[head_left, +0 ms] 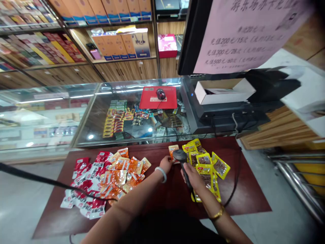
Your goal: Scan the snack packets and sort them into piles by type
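My right hand [193, 176] is wrapped round the handle of a black barcode scanner [180, 156], whose head points at an orange snack packet [173, 149]. My left hand [166, 163], with a pale bangle on the wrist, pinches that orange packet at its near edge on the dark red counter [162, 196]. A heap of yellow snack packets [207, 166] lies just right of the scanner, partly under my right hand.
A pile of orange packets [124, 173] and red-and-white packets [86, 189] lies at the counter's left. A glass display case [132, 112] stands behind, with a red mouse pad and mouse [160, 94]. A monitor with a pink notice [243, 30] and a till stand at the right.
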The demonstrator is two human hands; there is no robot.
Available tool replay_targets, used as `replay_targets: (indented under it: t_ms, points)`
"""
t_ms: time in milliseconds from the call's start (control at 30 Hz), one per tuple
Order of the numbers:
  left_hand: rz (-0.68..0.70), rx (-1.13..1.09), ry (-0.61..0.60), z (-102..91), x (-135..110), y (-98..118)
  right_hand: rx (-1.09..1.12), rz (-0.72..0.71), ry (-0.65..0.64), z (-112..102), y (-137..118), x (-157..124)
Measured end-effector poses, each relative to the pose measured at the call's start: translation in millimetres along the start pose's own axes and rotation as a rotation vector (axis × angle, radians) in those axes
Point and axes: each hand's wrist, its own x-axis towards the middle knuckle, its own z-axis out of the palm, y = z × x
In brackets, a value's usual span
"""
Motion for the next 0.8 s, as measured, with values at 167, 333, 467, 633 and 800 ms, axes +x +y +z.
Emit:
replay_targets:
  t_ms: [167, 333, 467, 633, 800]
  points:
    - [0.155, 0.317, 0.037, -46.1, -15, 14, 0.011, 0.016, -0.037, 8, 4, 0]
    - [0.13, 0.897, 0.295, -135.3, -54, 10, -0.006, 0.047, -0.081, 16, 14, -3]
    - [-0.052, 1.15, 0.352, -185.9, -73, -3, -0.021, 0.067, -0.101, 24, 20, -7]
    - [-0.008, 1.222, 0.329, -201.0, -74, -13, -0.016, 0.06, -0.135, 32, 27, -14]
    - [0.057, 1.219, 0.317, -204.8, -76, -21, -0.021, 0.027, -0.139, 32, 34, -22]
